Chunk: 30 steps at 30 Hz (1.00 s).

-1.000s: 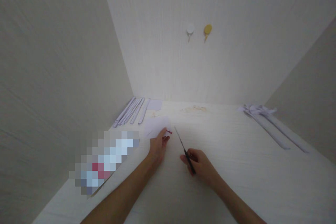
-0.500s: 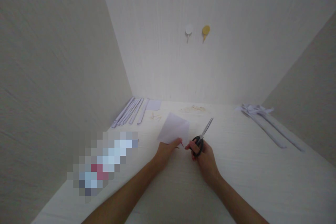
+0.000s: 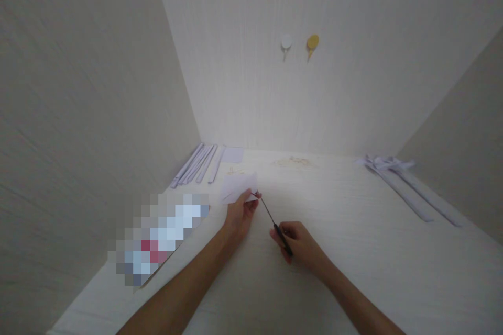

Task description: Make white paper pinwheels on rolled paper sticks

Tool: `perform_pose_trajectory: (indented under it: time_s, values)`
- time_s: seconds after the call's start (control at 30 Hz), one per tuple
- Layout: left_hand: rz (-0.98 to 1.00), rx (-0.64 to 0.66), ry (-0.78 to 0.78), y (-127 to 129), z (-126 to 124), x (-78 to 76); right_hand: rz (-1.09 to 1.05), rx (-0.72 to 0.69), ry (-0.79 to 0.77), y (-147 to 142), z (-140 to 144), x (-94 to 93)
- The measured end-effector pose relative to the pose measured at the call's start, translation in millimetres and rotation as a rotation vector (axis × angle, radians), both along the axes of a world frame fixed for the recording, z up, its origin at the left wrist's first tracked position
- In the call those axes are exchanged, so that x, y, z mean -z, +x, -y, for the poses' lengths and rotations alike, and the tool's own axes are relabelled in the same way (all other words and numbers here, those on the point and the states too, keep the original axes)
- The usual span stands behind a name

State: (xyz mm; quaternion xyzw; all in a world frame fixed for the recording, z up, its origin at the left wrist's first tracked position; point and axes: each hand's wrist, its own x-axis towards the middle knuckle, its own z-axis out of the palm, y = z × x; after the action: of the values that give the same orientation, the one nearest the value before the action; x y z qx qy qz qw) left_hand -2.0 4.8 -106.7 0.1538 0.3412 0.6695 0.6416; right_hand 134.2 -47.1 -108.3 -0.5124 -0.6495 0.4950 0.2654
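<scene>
Scissors (image 3: 278,231) swing round to the white sheet (image 3: 238,187)

Half a second ago the blades pointed away to the upper right, clear of the work; now they aim to the upper left, their tip right by the left fingertips. The right hand (image 3: 297,243) is curled around the black handles, which show edge-on, so how far the blades are apart cannot be told. The left hand (image 3: 239,215) has moved a little leftward, its thumb and fingers closed on the near right edge of the sheet, where a small dark red piece (image 3: 254,194) shows. The sheet, tilted before, sits squarer, just beyond that hand and in front of the small square (image 3: 233,155). The folded strips (image 3: 193,166) lie unchanged at the left.
</scene>
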Motion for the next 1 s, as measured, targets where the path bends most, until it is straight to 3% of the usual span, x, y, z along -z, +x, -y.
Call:
perform_pose_trajectory:
  time_s: [1.0]
  values:
    - [-0.064, -0.028, 0.007, -0.3, 0.2, -1.6, 0.083, 0.015, 0.039, -1.0, 1.0, -4.9]
